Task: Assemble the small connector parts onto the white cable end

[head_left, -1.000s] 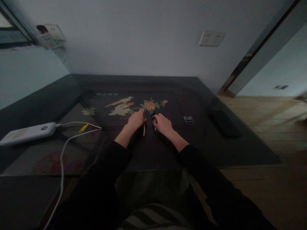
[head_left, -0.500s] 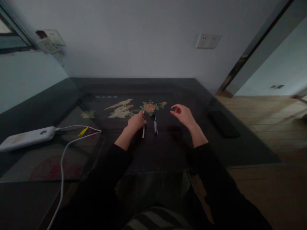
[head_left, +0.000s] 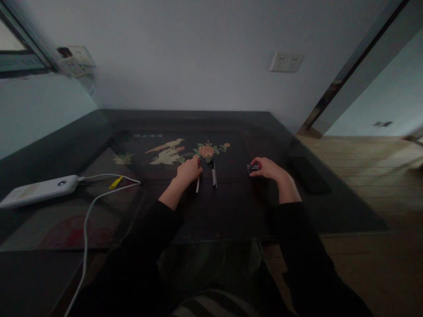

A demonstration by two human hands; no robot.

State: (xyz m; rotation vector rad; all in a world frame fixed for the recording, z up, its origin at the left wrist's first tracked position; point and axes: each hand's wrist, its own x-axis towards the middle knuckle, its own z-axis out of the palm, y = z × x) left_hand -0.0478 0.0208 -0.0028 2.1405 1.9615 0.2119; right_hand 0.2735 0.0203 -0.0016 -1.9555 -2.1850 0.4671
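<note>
Now our right hand (head_left: 269, 169) pinches a small shiny packet (head_left: 254, 167) at about two o'clock on the glass-topped table (head_left: 231, 211), while our left hand (head_left: 189, 170) is closed over the top of a white strip (head_left: 197, 185), with a dark-handled tool (head_left: 213, 174) lying just beside it. We judge the packet could skid on the slick glass if the pinch is shallow. At three o'clock a dark phone (head_left: 309, 174) lies near the table's edge, and a white cable (head_left: 86, 220) trails at nine, so open room lies toward twelve.
</note>
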